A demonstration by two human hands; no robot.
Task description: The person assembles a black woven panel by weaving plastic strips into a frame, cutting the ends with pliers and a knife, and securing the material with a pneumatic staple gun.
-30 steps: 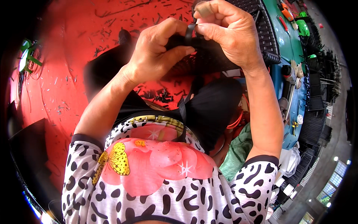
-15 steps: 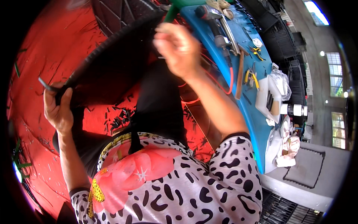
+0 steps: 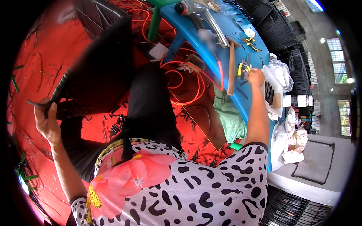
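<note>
My left hand [image 3: 48,122] is closed on the rim of a large, dark woven wicker piece [image 3: 75,71], whose inner side is in deep shadow. Past those fingers sticks the end of a dark strip [image 3: 36,103]. Over on the blue table, my right hand [image 3: 256,78] has its fingers bent at one handle of the yellow-handled pliers [image 3: 240,70], which lie on the tabletop. That hand partly hides the tool.
On the blue table [image 3: 220,17] lie a hammer [image 3: 231,71], a power tool with a red hose [image 3: 198,24], more yellow-handled cutters [image 3: 250,44] and a white box [image 3: 277,88]. Red hose coils hang below. Black scraps litter the red floor [image 3: 28,128].
My right hand has moved from beside the wicker rim across to the pliers on the table. My left hand keeps its hold, and the whole view has shifted a little.
</note>
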